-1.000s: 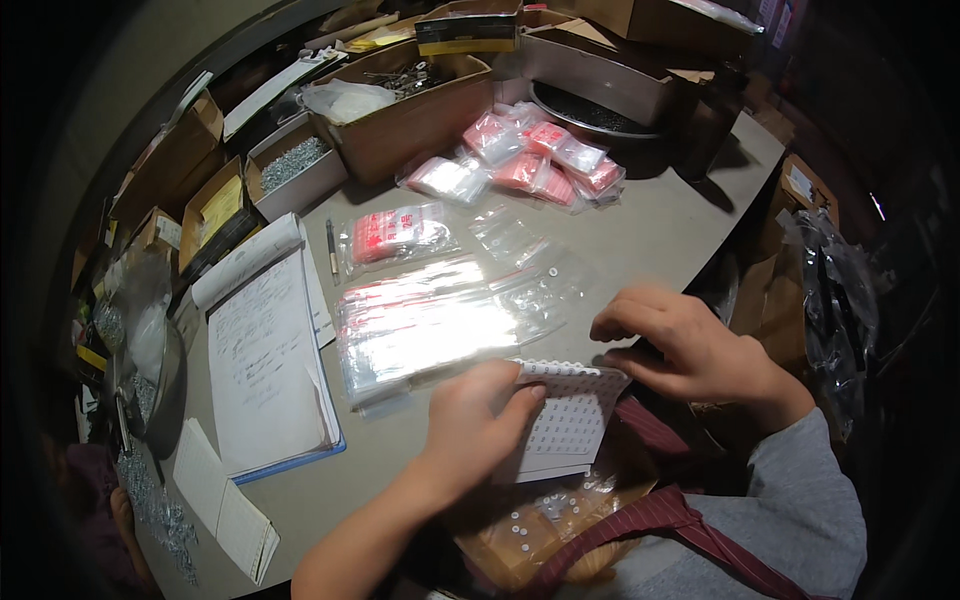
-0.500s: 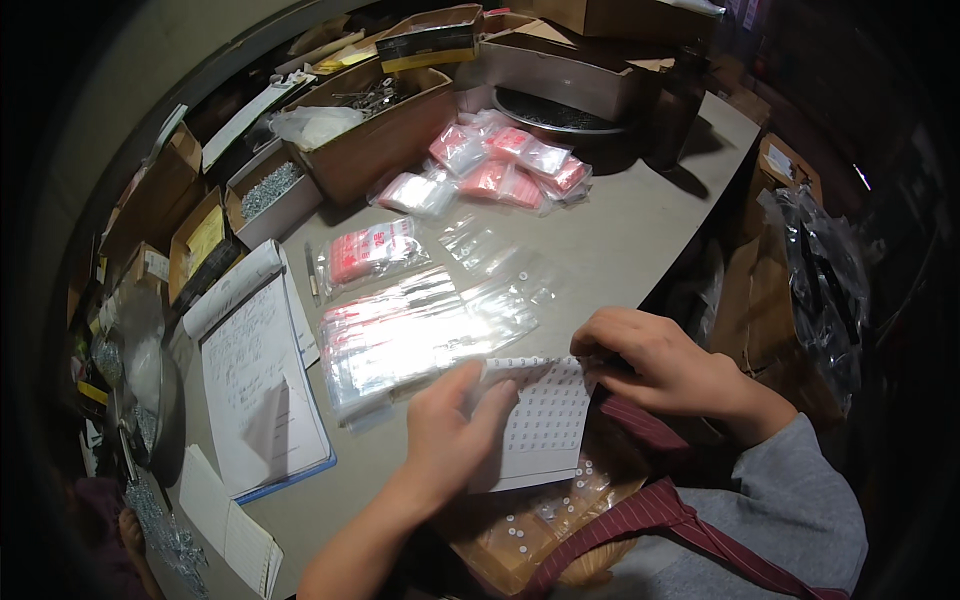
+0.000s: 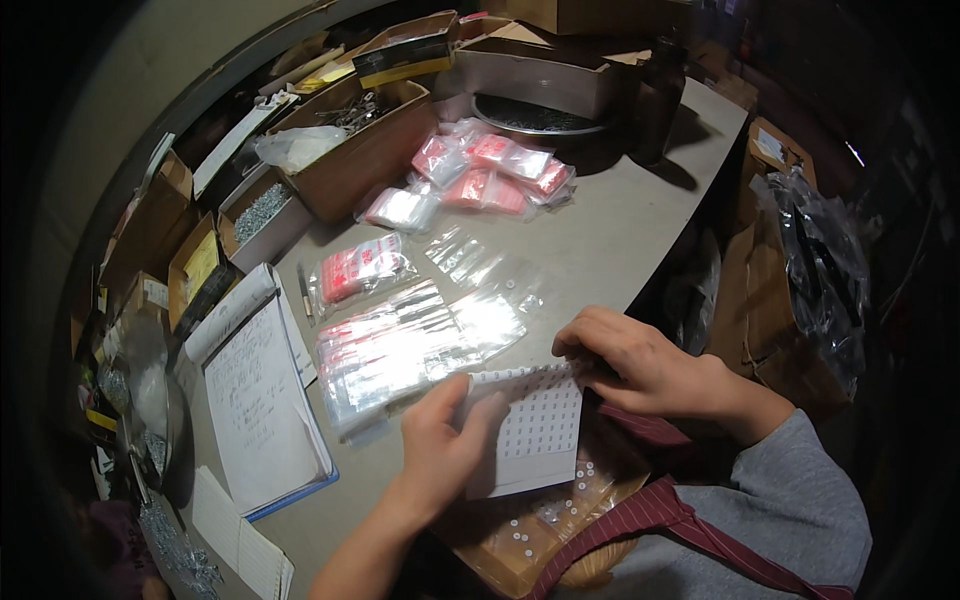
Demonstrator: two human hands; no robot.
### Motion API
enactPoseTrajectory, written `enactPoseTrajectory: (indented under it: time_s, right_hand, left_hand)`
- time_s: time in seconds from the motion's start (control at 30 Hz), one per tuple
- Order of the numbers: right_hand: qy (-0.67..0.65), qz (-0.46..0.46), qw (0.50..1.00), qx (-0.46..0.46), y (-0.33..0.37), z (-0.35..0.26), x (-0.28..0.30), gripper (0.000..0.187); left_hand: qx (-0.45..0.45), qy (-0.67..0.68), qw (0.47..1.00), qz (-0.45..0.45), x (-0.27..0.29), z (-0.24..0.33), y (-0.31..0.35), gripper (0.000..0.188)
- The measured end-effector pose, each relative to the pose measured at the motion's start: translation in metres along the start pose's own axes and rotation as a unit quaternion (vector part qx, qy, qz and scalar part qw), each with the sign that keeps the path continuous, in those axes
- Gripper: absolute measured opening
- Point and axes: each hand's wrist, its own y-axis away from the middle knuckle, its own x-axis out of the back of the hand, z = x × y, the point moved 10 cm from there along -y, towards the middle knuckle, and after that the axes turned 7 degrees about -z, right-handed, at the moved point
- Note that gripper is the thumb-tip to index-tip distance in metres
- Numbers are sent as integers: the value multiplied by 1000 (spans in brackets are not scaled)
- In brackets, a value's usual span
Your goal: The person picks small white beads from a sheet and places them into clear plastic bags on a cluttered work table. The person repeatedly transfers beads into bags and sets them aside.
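A white sheet of small round printed stickers [image 3: 540, 425] is tilted up above the table's near edge. My left hand [image 3: 445, 440] grips its left side, thumb across the front. At the sheet's upper right corner, the fingers of my right hand [image 3: 632, 362] are bent and pinched together; whether a sticker is between them I cannot make out. Just beyond the sheet lies a fanned row of clear plastic bags [image 3: 385, 365] with red print. More clear bags [image 3: 485, 270] are spread to its right, and a small round white sticker [image 3: 510, 284] sits on one.
A packed bundle of bags [image 3: 362, 270] lies behind the row, with a heap of bundles [image 3: 485, 175] farther back. A clipboard with handwritten paper [image 3: 262, 395] is at left. Boxes of metal parts [image 3: 262, 212] line the back left. Below the sheet, a brown taped surface [image 3: 500, 545] carries loose round stickers.
The view has shifted slightly, so the table's things sit a little farther left. My right fingers have moved slightly at the sheet's corner; my left hand keeps its hold.
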Motion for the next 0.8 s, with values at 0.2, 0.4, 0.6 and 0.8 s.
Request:
enactPoseTrajectory:
  time_s: [0.2,0.4,0.6,0.8]
  right_hand:
    - [-57,-26,998,-25,0,2,-1,49]
    - [-44,-2,999,-11,-1,4,-1,56]
    - [16,32,999,17,0,-6,2,61]
    - [96,85,991,26,4,-19,15,43]
  left_hand:
    - [-35,-57,998,-6,1,7,1,22]
    - [8,-64,996,-68,-5,11,3,17]
    - [23,-46,996,-76,-6,9,2,16]
    - [50,73,996,-28,-5,0,1,20]
